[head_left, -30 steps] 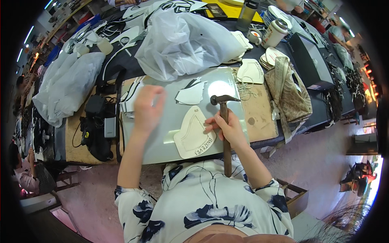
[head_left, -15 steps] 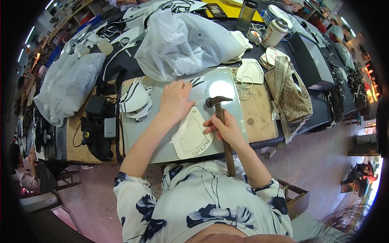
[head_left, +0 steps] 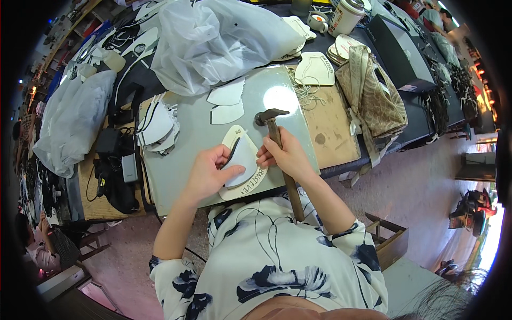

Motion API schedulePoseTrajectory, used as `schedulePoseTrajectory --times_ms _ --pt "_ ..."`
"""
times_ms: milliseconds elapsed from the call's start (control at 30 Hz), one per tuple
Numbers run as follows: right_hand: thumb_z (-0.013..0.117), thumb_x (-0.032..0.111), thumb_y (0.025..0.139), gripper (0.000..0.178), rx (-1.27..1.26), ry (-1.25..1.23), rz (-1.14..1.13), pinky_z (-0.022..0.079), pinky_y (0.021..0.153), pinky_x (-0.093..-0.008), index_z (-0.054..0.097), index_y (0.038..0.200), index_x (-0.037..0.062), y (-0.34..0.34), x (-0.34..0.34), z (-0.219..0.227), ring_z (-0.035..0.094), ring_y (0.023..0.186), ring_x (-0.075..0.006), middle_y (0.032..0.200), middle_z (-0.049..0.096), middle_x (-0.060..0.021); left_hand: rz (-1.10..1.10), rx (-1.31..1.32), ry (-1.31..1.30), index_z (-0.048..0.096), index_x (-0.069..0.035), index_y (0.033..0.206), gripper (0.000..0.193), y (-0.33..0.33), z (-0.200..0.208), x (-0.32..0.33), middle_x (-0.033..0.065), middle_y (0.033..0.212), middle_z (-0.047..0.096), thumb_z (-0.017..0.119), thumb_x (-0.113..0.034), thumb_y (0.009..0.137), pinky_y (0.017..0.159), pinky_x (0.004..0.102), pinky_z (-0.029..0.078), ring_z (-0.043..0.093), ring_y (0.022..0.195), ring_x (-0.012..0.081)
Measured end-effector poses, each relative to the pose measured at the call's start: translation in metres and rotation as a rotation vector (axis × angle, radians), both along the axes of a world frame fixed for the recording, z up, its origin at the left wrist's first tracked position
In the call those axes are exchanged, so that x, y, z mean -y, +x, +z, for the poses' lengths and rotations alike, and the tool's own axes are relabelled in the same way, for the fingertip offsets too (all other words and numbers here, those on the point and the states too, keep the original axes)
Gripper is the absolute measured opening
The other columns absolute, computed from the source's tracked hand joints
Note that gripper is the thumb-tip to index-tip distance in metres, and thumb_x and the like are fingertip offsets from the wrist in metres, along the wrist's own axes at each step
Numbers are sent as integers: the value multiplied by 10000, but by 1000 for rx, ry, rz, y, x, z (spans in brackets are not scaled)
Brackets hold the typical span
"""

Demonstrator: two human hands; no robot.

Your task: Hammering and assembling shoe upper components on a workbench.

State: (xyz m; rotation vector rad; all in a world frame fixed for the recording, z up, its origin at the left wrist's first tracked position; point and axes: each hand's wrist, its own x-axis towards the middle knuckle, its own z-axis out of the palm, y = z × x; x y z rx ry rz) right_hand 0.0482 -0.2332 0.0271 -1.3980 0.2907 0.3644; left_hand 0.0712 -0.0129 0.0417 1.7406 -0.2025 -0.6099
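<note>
My left hand (head_left: 205, 173) pinches a white curved cut piece (head_left: 244, 157) with a black strip along one edge, thumb on top. The piece lies over a cream card template (head_left: 233, 133) marked with handwriting, near the front of the glossy grey board (head_left: 186, 141). In my right hand (head_left: 288, 154) is a hammer (head_left: 271, 124), its metal head pointing away from me and its wooden handle running back toward my lap. Those fingertips are close to the template's right edge. Two white pieces (head_left: 226, 113) rest farther back on the board.
To the left are a stack of black-edged white pieces (head_left: 160, 125), black cords and a small grey box (head_left: 129, 167). A large plastic bag (head_left: 218, 45) bulges behind the board. A patterned bag (head_left: 370, 96), string (head_left: 306, 93) and another cream template (head_left: 314, 69) sit to the right.
My left hand has come nearer from the back of the board, bringing a white black-edged piece onto the template. My right hand still holds the hammer. The view has shifted slightly.
</note>
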Motion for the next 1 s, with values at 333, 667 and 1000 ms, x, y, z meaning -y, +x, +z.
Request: schedulePoseTrajectory --times_ms 333,667,1000 --pt "483 148 1034 178 9 15 -19 601 687 -294 442 1072 -21 -2 -1 -1 704 751 -180 896 650 -127 74 94 157 595 25 861 204 -14 -5 6 92 730 698 768 -43 776 567 252 490 631 641 87" --pt "477 132 1034 164 43 -30 -4 600 692 -296 437 1072 -22 -2 -2 -4 702 755 -179 899 647 -129 131 -30 58 620 40 887 193 -13 -6 8 101 778 725 764 -40 788 584 245 518 654 655 88" --pt "479 126 1032 158 34 -27 -5 600 695 -298 439 1074 -21 -2 -2 -2 702 760 -180 897 648 -128 140 89 169 582 17 823 223 -20 -15 11 65 661 658 775 -75 760 519 260 466 569 559 68"
